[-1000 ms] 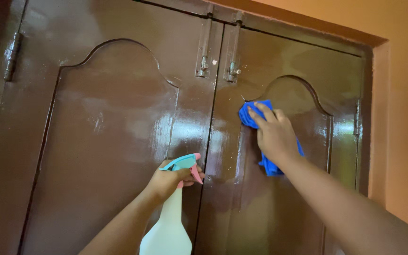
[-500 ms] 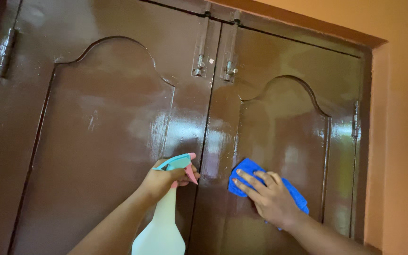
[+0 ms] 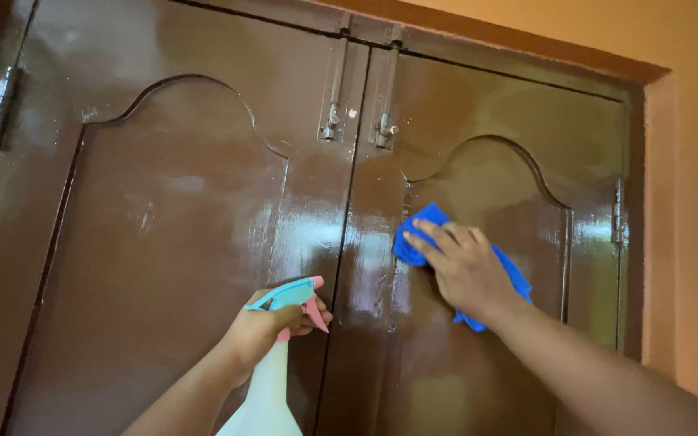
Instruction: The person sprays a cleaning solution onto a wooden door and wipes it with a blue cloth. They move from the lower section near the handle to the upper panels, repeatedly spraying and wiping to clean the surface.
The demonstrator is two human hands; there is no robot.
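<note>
My right hand (image 3: 462, 266) presses a blue cloth (image 3: 415, 242) flat against the right leaf of a glossy brown double door (image 3: 187, 226), just below the arch of its raised panel. The cloth shows at my fingertips and below my wrist. My left hand (image 3: 264, 327) grips a white spray bottle (image 3: 272, 387) by the neck, its teal head and pink trigger pointing right, close to the seam between the two leaves. The bottle's lower part runs out of view at the bottom.
Two vertical metal bolts (image 3: 355, 121) sit at the top of the door's centre seam. Hinges show on the left (image 3: 2, 105) and right (image 3: 617, 222) edges. An orange wall (image 3: 696, 202) borders the brown frame on the right.
My right hand wiped the cloth down from the panel's arch to low on the door, then back up to mid height. The spray bottle sank slightly lower in view.
</note>
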